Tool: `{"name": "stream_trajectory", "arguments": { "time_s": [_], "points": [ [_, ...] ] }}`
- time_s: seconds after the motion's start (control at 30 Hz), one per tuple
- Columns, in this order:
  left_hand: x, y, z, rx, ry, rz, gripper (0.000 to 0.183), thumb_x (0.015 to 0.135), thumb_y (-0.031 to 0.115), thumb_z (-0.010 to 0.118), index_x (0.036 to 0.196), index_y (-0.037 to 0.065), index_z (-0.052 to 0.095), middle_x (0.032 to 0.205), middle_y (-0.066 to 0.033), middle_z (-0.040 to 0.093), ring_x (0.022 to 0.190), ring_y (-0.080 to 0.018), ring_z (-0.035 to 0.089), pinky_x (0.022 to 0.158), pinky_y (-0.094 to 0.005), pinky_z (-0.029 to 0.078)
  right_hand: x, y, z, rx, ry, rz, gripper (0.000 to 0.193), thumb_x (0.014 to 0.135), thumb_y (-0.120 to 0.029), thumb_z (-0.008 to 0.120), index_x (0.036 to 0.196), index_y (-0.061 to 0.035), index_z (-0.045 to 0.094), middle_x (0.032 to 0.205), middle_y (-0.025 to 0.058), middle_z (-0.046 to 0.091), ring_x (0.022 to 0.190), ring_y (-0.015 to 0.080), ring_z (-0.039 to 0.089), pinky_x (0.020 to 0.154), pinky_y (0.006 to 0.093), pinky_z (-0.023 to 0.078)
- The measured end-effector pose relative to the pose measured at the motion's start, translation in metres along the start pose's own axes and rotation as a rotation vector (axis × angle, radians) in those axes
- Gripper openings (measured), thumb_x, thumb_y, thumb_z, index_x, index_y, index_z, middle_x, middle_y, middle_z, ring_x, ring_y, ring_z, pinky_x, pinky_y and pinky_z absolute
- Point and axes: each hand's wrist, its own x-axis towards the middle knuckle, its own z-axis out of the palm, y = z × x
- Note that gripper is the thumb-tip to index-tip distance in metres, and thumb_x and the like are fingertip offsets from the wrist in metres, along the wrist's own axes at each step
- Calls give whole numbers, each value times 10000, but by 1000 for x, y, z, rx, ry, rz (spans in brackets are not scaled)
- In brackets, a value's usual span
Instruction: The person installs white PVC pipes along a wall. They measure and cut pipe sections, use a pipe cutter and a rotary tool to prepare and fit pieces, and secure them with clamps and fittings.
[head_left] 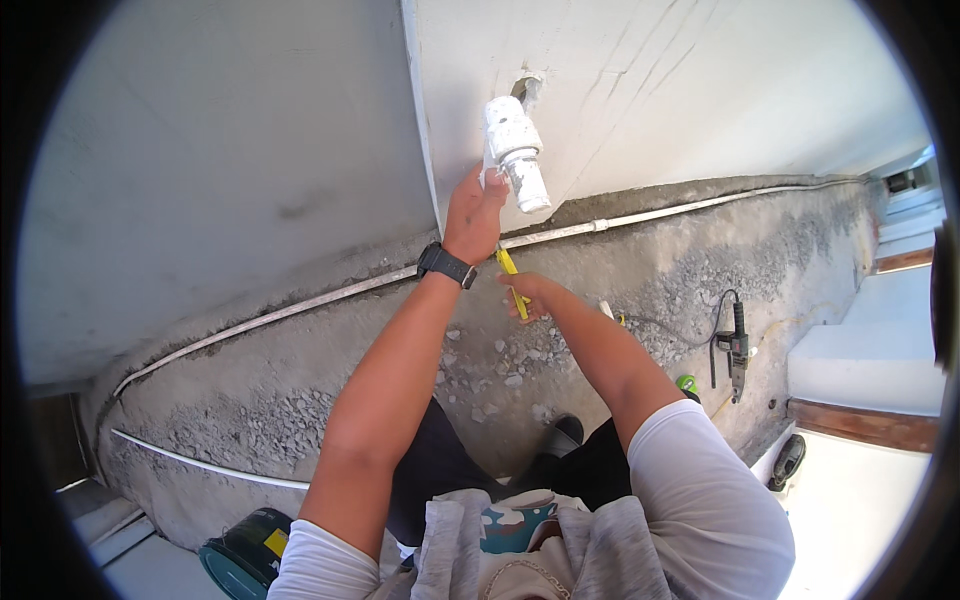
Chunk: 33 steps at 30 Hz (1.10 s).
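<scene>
Your left hand [474,212] is raised against the white wall [700,90], just at the corner where two wall faces meet. Its grip is together on the lower left side of the white pipe fitting [515,150], fingers pressed to the fitting's base and a scrap of white tape; how far they wrap round it you cannot tell from here. The fitting sticks out of a rough hole [527,88] just above your left grip and tilts down and to the right of it. A black watch [446,264] sits on that wrist.

Your right hand [527,293] is below and slightly right of the left grip, well clear of the fitting. Its grip is clamped on a thin yellow tool [512,280], whose upper end points up toward your left wrist and comes near the watch; what kind of tool it is cannot be made out.

Behind both grips a white pipe [640,214] runs along the foot of the wall, passing just beneath your left hand. Below your right grip lies the rough gravel floor [480,370]. Well off to the right of it a black power drill [738,345] lies on the gravel with its cord looped beside it, and a small green object [686,382] sits near the drill. Far down to the left, by your left elbow, stands a teal bucket [240,552]
</scene>
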Motion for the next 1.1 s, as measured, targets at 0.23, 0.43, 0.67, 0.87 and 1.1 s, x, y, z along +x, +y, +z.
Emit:
{"name": "stream_trajectory", "arguments": {
  "time_s": [0.23,0.43,0.67,0.87,1.1],
  "points": [
    [4,-11,2,102,38,-112,612,1018,502,478,1250,-60,552,1058,-130,660,977,-199,561,910,-328,426,1,-8,0,-187,69,71,724,858,-665,603,1191,-26,529,942,151,618,756,317,638,789,562,495],
    [4,-13,4,-78,33,8,773,971,616,487,1258,-102,520,1099,-202,641,1037,-228,566,940,-345,423,3,-10,16,-123,219,6,586,864,-598,622,997,-31,555,759,111,573,583,236,584,542,439,469],
    [3,4,3,5,39,-46,746,963,642,481,1159,-71,580,971,-125,648,941,-194,559,880,-345,429,-23,4,27,-287,380,-143,657,797,-647,660,771,10,657,704,145,639,564,261,632,548,404,498],
    [5,15,10,-51,86,-90,696,961,655,474,1008,-28,599,842,-34,564,826,-145,487,783,-311,418,-12,29,34,-474,582,-256,653,812,-561,682,904,86,705,942,293,696,923,393,698,798,445,543],
    [7,22,11,-54,95,-86,661,966,646,475,915,-6,573,804,-5,516,791,-122,448,736,-292,393,-4,51,45,-397,689,-305,629,816,-508,700,1016,88,688,982,293,693,1003,420,669,854,452,536]
  ]
}}
